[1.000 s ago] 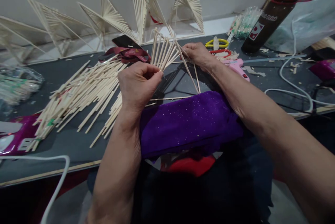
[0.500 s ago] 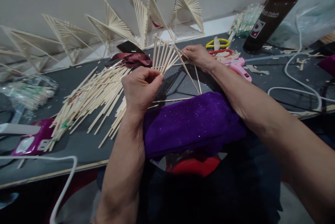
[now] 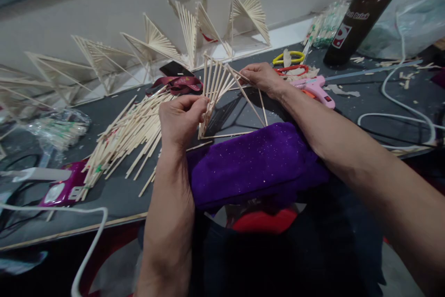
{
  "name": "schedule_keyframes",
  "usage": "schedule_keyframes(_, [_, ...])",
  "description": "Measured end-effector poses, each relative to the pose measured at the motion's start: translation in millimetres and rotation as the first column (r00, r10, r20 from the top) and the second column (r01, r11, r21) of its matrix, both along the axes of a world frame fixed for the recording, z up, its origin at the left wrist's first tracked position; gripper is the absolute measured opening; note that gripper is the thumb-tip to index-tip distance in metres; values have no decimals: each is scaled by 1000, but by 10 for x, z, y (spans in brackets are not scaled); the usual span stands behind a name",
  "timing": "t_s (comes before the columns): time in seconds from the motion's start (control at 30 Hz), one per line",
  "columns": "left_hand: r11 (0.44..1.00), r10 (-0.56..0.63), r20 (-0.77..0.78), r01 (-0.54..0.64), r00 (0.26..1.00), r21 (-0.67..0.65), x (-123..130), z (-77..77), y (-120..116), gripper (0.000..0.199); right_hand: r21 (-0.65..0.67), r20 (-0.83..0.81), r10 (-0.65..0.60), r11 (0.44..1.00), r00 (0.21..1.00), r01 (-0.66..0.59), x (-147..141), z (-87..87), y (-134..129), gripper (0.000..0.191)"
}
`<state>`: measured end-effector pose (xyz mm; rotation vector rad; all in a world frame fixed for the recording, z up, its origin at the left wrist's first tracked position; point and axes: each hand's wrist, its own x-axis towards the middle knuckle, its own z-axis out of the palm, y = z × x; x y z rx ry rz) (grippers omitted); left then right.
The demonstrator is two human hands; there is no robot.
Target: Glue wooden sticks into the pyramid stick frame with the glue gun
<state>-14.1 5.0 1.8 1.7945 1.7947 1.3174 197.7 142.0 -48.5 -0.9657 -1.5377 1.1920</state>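
A frame of thin wooden sticks [image 3: 217, 81], fanned at its upper left, stands in front of me on the table. My left hand [image 3: 180, 118] is closed at the fan's left side, thumb and finger pinched on a stick. At the right, my right hand [image 3: 261, 78] is closed on the frame's upper right corner, where several stick ends meet; its fingertips are partly hidden. A purple folded cloth [image 3: 253, 167] lies before the frame, under my forearms. Beside my left hand spreads a pile of loose wooden sticks [image 3: 134, 132].
Finished stick frames [image 3: 158, 42] line the wall behind. To the right are a pink glue gun [image 3: 314, 88], yellow-handled scissors [image 3: 290, 57], a dark bottle [image 3: 361, 19] and a white cable [image 3: 385, 91]. A magenta device [image 3: 64, 186] and bagged sticks [image 3: 64, 129] lie left.
My left hand has shifted slightly left and down along the fan, uncovering its lower corner. My right hand stays at the upper right corner. The view has moved a little.
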Motion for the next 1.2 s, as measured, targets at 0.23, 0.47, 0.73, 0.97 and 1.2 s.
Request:
schedule_keyframes(0.23, [1000,6,10,-6,1000,1,20,-3,-4,16,-35,-57,19,999,998,-21,9,2,-9,17])
schedule_keyframes(0.47, [1000,-1,11,1,1000,13,29,-7,-6,16,-31,-72,27,999,997,-30,12,15,-12,17])
schedule_keyframes(0.73, [997,51,69,-55,996,52,-17,-51,56,16,28,-22,-117,993,993,118,29,132,-79,20])
schedule_keyframes(0.97, [997,49,112,-55,992,55,-38,-83,81,20,76,-101,-251,963,963,259,197,469,-162,22])
schedule_keyframes(1.2, [998,37,94,-41,995,41,-23,18,19,21,340,207,-345,903,915,264,903,592,-738,23])
